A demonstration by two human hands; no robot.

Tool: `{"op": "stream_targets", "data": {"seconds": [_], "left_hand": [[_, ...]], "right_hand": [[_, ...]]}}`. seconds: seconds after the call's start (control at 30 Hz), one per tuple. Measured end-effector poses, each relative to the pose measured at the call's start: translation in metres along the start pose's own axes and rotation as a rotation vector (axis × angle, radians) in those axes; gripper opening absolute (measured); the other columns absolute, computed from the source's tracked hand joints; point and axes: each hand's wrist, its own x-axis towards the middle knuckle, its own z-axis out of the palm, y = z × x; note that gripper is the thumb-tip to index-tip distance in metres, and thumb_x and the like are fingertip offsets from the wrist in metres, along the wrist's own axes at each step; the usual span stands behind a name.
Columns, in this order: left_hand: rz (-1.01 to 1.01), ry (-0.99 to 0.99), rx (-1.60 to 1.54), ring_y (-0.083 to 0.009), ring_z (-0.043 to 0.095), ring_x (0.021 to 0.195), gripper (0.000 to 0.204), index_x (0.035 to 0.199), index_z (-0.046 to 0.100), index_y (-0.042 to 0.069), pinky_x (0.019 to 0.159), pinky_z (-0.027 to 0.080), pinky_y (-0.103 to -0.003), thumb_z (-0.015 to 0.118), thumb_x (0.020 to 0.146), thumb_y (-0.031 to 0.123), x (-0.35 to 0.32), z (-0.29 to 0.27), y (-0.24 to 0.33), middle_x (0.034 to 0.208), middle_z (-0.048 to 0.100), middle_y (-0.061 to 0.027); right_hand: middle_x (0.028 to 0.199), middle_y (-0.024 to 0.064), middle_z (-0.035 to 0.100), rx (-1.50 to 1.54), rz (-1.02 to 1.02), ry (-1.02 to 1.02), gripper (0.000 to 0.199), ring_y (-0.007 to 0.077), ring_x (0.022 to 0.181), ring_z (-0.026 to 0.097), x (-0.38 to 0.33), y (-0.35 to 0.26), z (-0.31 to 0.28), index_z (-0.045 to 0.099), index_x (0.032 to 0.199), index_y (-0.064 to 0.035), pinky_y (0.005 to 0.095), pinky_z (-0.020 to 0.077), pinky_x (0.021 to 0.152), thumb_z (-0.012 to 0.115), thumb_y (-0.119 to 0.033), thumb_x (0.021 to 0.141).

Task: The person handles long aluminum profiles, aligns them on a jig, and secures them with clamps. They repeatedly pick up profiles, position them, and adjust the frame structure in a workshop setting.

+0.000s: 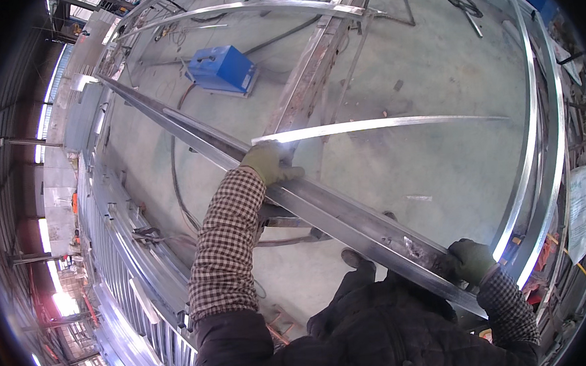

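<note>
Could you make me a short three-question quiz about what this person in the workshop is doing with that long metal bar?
1. True or false: both gloved hands grip the long steel beam.
2. Which hand is farther along the beam from the person's body? A) left hand B) right hand
3. Fill in: the box-shaped machine on the concrete floor beyond the beam is coloured ____.

Key
1. True: the fingers of each glove wrap the beam's edge.
2. A: the left arm is stretched out, while the right hand holds the beam close to the body.
3. Blue.
</note>
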Motion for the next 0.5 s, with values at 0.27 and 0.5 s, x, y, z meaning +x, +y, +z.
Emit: {"op": "stream_targets", "data": {"seconds": [0.27,0.5], "left_hand": [[-0.012,0.077,0.013,-0.0373,0.069,0.121,0.058,0.119,0.082,0.009,0.108,0.052,-0.047,0.083,0.085,0.057,-0.010,0.014,-0.001,0.124,0.075,-0.0179],[-0.062,0.088,-0.168,-0.0311,0.075,0.105,0.050,0.109,0.080,0.000,0.098,0.058,-0.041,0.087,0.083,0.041,-0.006,0.016,-0.001,0.109,0.078,-0.0177]], "right_hand": [[0.108,0.0200,0.076,0.086,0.058,0.031,0.045,0.0398,0.101,0.076,-0.011,-0.016,-0.011,0.080,0.110,-0.0089,0.0518,0.0595,0.090,0.065,-0.051,0.100],[0.113,0.0184,0.075,0.050,0.084,0.039,0.044,0.0398,0.105,0.075,-0.017,-0.022,-0.002,0.077,0.110,-0.0073,0.0525,0.0601,0.091,0.065,-0.049,0.100]]}}
